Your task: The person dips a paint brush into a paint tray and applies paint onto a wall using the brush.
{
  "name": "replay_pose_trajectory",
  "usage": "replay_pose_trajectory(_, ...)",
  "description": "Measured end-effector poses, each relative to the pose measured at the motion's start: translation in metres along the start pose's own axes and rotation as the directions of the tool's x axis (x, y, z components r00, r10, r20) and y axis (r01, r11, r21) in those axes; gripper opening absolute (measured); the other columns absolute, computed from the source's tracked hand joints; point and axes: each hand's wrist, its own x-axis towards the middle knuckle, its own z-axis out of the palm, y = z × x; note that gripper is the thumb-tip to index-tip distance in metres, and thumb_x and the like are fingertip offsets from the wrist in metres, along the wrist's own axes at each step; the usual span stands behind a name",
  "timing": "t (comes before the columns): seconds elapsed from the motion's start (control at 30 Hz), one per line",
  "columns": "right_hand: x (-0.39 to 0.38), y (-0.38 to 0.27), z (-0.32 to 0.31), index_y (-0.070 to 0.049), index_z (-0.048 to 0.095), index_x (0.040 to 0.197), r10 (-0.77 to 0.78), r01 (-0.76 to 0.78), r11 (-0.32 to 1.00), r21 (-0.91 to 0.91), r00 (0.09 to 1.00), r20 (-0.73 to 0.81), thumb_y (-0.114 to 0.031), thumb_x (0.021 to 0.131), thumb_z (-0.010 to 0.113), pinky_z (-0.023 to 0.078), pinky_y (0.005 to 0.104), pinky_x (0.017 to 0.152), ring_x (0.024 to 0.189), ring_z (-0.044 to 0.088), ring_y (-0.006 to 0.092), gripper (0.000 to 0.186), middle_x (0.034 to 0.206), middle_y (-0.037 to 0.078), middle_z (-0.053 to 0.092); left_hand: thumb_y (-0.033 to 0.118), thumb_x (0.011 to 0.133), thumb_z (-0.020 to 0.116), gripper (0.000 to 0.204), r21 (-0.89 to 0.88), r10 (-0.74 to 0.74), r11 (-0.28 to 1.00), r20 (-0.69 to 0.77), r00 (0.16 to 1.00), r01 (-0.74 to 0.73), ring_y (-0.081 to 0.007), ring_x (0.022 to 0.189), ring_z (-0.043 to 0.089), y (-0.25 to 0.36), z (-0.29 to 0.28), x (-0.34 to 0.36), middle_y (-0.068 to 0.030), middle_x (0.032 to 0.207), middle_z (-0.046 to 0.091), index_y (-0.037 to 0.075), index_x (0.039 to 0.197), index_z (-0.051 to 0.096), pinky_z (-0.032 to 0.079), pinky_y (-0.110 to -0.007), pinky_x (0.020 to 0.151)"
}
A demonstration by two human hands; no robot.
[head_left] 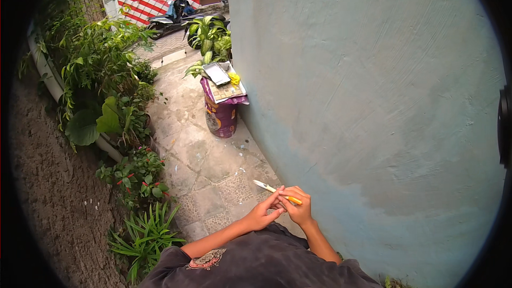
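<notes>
Both my hands meet low in front of my dark shirt, beside the wall. Between the fingers of my right hand is a slim paintbrush with a yellow-orange handle. Its pale tip points left and away from me. My left hand lies against the right one, its fingers stretched toward the brush shaft and its thumb apart from them. The fingertips overlap around the shaft, so part of it is hidden. Close on the right rises a blue-grey painted wall, with a darker grey area above a lighter blue one.
Farther along the paved path, a purple sack-covered stand holds a board, a white tray and a crumpled yellow item. Plants and a pipe line the left side. A motorbike stands at the far end.
</notes>
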Motion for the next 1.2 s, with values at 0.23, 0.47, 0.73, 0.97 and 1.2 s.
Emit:
replay_pose_trajectory(0.23,0.006,0.032,-0.044,-0.001,0.075,0.096,0.019,-0.018,1.0,0.019,0.998,-0.057,0.006,0.078,0.076,0.054,0.0355,0.081,0.091,0.071,0.0269,0.019,0.099,0.014,0.076,0.004,0.1,0.055,0.067,0.043,-0.076,0.996,0.027,0.997,0.074,-0.0181,0.104,0.066,-0.009,0.021,0.028,-0.014,0.14,0.056,0.004,0.159,0.024,0.051,-0.033,0.092)
replay_pose_trajectory(0.47,0.023,0.049,-0.046,0.0,0.074,0.095,0.02,-0.022,0.998,0.065,1.0,0.02,0.006,0.078,0.075,0.053,0.0359,0.082,0.091,0.071,0.0279,0.018,0.099,0.015,0.075,0.003,0.1,0.054,0.061,0.017,-0.115,0.993,-0.048,0.992,0.115,-0.0186,0.104,0.067,-0.019,0.019,0.036,-0.016,0.151,0.049,0.003,0.157,0.03,0.052,-0.032,0.086)
replay_pose_trajectory(0.73,0.045,0.063,-0.016,0.0,0.074,0.095,0.034,-0.032,0.996,0.079,0.999,-0.017,0.007,0.08,0.073,0.053,0.0356,0.083,0.092,0.07,0.0262,0.016,0.099,0.016,0.075,0.003,0.099,0.055,0.063,0.001,-0.113,0.994,-0.079,0.99,0.113,-0.0179,0.102,0.067,-0.017,-0.017,0.049,-0.0175,0.151,0.049,0.003,0.157,0.029,0.053,-0.032,0.089)
replay_pose_trajectory(0.97,0.075,0.063,0.025,0.002,0.073,0.096,0.047,-0.045,0.996,0.083,0.998,-0.03,0.007,0.082,0.073,0.054,0.034,0.083,0.093,0.07,0.026,0.015,0.099,0.016,0.075,0.002,0.099,0.055,0.066,-0.009,-0.099,0.995,-0.069,0.993,0.099,-0.0181,0.103,0.067,-0.016,-0.067,0.051,-0.0193,0.151,0.048,0.003,0.158,0.026,0.052,-0.032,0.091)
replay_pose_trajectory(1.2,0.101,0.067,0.089,0.001,0.074,0.096,0.085,-0.07,0.989,0.133,0.991,-0.107,0.006,0.081,0.073,0.053,0.0346,0.084,0.093,0.07,0.0264,0.015,0.1,0.015,0.075,0.001,0.098,0.054,0.067,-0.013,-0.084,0.996,-0.057,0.995,0.084,-0.0184,0.105,0.066,-0.015,-0.131,0.048,-0.0196,0.152,0.046,0.004,0.158,0.025,0.052,-0.032,0.093)
